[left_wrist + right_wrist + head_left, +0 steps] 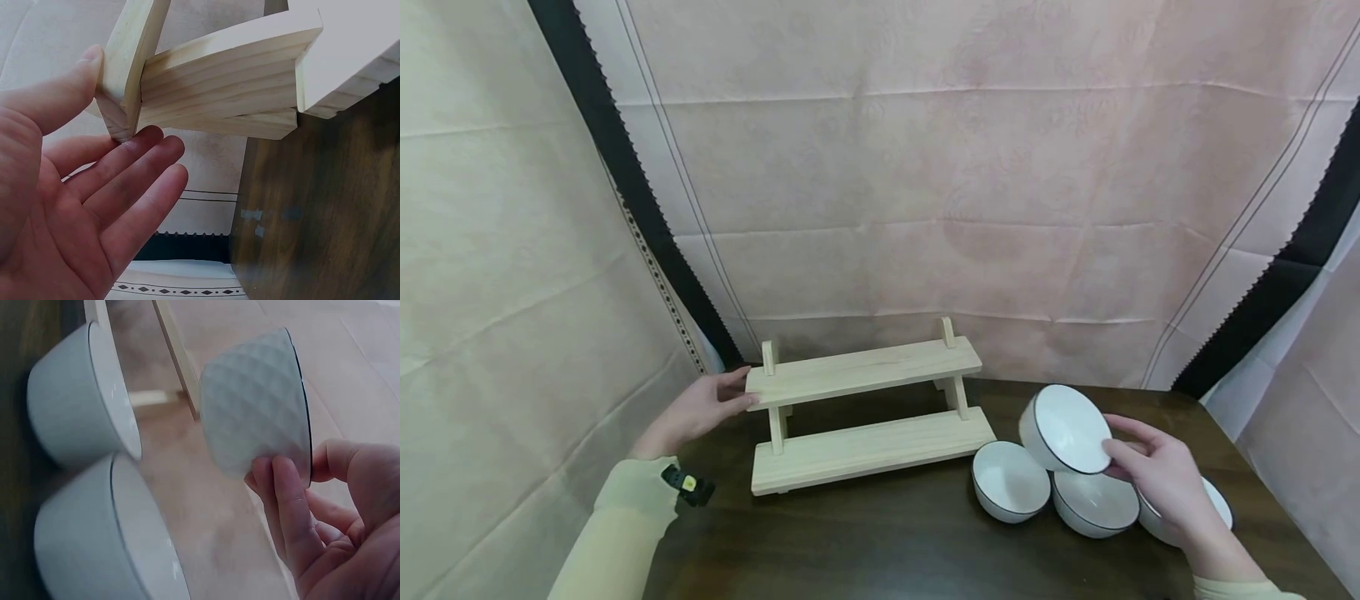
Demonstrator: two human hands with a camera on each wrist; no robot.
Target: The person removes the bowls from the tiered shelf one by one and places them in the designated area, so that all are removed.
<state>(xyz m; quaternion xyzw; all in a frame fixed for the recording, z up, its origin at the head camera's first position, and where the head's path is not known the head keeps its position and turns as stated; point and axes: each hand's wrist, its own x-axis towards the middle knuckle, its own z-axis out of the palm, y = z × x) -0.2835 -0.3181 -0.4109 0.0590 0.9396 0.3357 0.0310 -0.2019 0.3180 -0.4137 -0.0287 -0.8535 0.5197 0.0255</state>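
A two-tier wooden shelf [872, 446] stands on the dark table. My left hand [703, 408] grips the left end of its upper board [128, 69], thumb on one face and fingertips at the opposite edge. With the thumb inside and fingers outside, my right hand [1161, 471] pinches the dark rim of a white bowl [1071, 429]. That bowl [259, 403] has a diamond-textured outside and is held up, tilted, above the others. Below it on the table sit more white bowls, a left one [1011, 479], a middle one [1095, 502] and a right one [1217, 504] partly hidden by my right hand.
The brown wooden table [850, 542] reaches back to a pale fabric wall [1000, 208]. Fabric panels with black edging strips [647, 200] close in both sides. A black band with a small yellow mark [688, 483] is on the left sleeve.
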